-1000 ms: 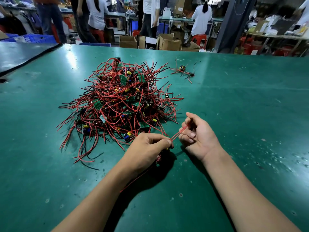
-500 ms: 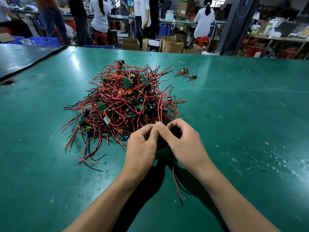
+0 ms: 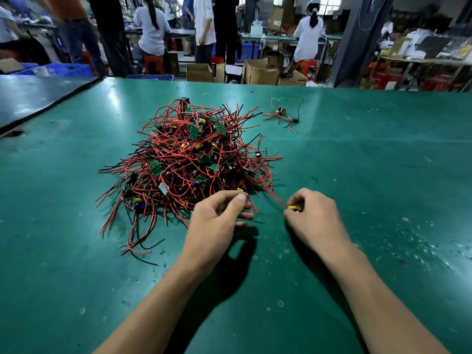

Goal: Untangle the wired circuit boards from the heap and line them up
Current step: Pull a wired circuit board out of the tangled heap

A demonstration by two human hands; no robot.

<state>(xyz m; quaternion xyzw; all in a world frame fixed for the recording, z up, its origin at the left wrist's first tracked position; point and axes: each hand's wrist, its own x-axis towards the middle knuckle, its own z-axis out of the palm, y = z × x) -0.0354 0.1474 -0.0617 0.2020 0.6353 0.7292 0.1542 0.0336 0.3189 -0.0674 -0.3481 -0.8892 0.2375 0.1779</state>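
A heap of small green circuit boards [image 3: 189,159] tangled in red and black wires lies in the middle of the green table [image 3: 370,175]. My right hand [image 3: 314,213] pinches a small board with a yellow part [image 3: 292,207] at the heap's near right edge; a blurred red wire runs from it back into the heap. My left hand [image 3: 217,221] hovers just left of it with curled fingers at the heap's near edge, thumb against forefinger; what it pinches is hidden. One separate wired board [image 3: 281,114] lies apart at the far right of the heap.
A dark table [image 3: 30,98] adjoins on the left. Beyond the far edge stand cardboard boxes [image 3: 260,72], red stools, blue crates and several people at other benches.
My hands, pressed together at the heap's edge half a second ago, have drawn apart. The right hand has pulled a yellow-tipped board rightward, out of the heap.
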